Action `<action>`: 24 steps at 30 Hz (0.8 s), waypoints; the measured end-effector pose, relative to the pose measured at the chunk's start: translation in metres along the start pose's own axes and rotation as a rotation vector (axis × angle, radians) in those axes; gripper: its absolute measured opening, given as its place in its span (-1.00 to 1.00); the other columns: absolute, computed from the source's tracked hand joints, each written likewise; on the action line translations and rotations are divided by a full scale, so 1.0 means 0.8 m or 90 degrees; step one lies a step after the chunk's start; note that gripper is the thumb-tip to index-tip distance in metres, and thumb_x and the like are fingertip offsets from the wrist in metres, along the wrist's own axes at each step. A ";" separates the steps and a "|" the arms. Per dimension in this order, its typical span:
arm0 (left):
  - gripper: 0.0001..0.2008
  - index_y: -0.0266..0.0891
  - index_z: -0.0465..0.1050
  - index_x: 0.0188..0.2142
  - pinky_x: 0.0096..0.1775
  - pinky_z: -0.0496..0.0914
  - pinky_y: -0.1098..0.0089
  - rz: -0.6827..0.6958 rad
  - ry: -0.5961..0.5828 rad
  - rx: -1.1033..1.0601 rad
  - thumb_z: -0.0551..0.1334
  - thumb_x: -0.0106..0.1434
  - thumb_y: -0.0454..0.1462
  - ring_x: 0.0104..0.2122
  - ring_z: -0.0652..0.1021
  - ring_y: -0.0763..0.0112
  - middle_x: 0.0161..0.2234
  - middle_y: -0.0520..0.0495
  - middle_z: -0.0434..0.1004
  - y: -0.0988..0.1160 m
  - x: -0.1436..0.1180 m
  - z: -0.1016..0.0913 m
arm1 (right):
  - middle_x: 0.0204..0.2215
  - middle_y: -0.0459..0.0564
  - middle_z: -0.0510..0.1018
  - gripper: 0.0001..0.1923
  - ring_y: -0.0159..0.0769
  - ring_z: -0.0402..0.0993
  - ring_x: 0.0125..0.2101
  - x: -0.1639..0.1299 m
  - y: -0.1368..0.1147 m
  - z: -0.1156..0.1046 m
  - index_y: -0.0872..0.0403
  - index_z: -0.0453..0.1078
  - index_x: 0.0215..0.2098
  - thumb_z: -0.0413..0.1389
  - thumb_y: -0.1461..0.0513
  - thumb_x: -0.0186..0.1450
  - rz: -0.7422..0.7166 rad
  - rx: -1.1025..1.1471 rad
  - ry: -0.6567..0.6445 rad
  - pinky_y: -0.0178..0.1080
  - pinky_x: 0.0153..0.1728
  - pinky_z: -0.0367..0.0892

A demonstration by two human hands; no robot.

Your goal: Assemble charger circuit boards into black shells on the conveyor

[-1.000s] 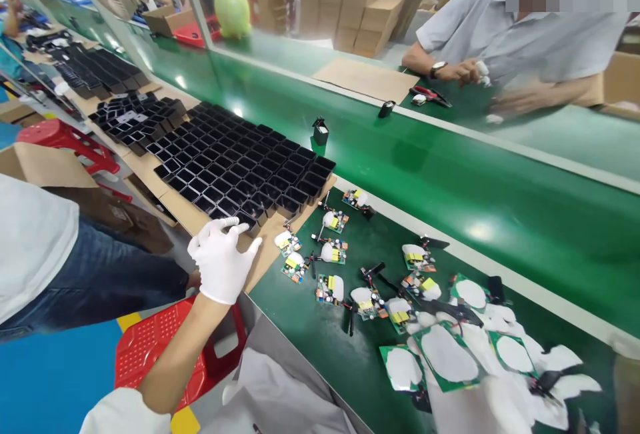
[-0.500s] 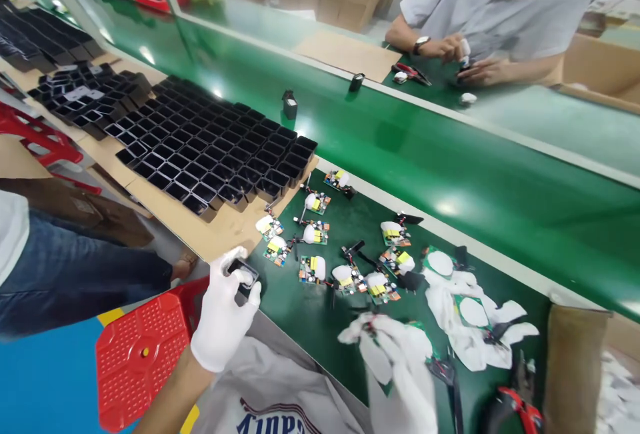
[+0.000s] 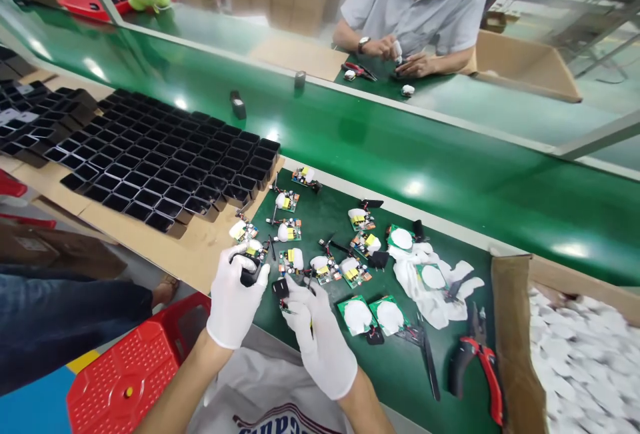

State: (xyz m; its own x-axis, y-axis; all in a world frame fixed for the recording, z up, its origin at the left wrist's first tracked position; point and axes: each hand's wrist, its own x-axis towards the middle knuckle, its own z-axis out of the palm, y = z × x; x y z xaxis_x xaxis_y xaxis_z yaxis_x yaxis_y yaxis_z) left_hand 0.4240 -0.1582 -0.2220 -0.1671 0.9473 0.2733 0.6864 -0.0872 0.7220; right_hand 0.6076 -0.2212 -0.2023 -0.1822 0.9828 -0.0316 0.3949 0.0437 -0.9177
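Left gloved hand [image 3: 230,307]: fingers curled around a black box [image 3: 251,277], near the edge of the green table [image 3: 327,211]. Right gloved hand [image 3: 324,347]: fingers closed on a part with a black cap [image 3: 281,288], otherwise mostly hidden by the glove, just beside the box. Risks, my judgement: slick glove fabric could let either piece slip if the grip slackens; the left fingers could nudge the circuit board [image 3: 257,247] close behind them, tugging its wires.

Glossy plastic cases [image 3: 167,162], cloth gloves [image 3: 227,309]
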 end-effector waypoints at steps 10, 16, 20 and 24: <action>-0.73 -0.12 0.42 -0.34 0.09 0.57 0.13 -0.272 -0.010 -0.284 0.42 0.31 -0.08 0.04 0.71 0.10 0.00 -0.14 0.76 0.018 -0.009 -0.012 | 0.32 0.20 0.57 -0.63 0.01 0.42 0.42 -0.010 -0.012 -0.015 -0.03 0.53 0.07 -0.10 0.07 0.66 0.041 0.079 0.016 0.14 0.40 0.39; -0.67 -0.16 0.48 -0.30 -0.03 0.60 0.16 -0.382 -0.055 -0.412 0.46 0.28 0.00 -0.10 0.71 0.13 -0.02 -0.14 0.76 0.030 -0.023 -0.021 | 0.04 0.17 0.71 -0.44 -0.04 0.71 0.01 -0.059 -0.014 -0.023 -0.02 0.60 0.00 -0.04 -0.21 0.59 0.160 0.270 0.076 -0.06 0.12 0.63; -0.73 -0.13 0.41 -0.28 0.03 0.62 0.07 -0.351 -0.036 -0.384 0.40 0.38 -0.06 0.00 0.69 0.08 0.01 -0.16 0.71 0.031 -0.041 -0.033 | -0.29 0.10 0.74 -0.39 -0.08 0.72 -0.33 -0.080 0.001 -0.019 0.01 0.59 -0.03 0.02 -0.28 0.53 0.271 0.416 0.180 -0.07 -0.19 0.69; -0.79 -0.10 0.29 -0.26 0.08 0.57 0.12 -0.146 -0.022 -0.318 0.34 0.40 -0.32 0.09 0.65 0.16 0.05 -0.11 0.61 0.031 -0.052 -0.046 | -0.31 0.09 0.73 -0.32 -0.10 0.65 -0.39 -0.079 -0.001 -0.024 0.00 0.58 0.00 -0.03 -0.34 0.52 0.256 0.434 0.291 -0.02 -0.25 0.67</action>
State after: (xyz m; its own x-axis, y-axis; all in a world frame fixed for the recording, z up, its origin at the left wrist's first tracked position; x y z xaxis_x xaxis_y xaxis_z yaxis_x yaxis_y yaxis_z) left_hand 0.4219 -0.2113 -0.1922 -0.2433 0.9682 0.0581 0.2143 -0.0047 0.9768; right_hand 0.6366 -0.2798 -0.1922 0.2862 0.8828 -0.3724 -0.2929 -0.2895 -0.9113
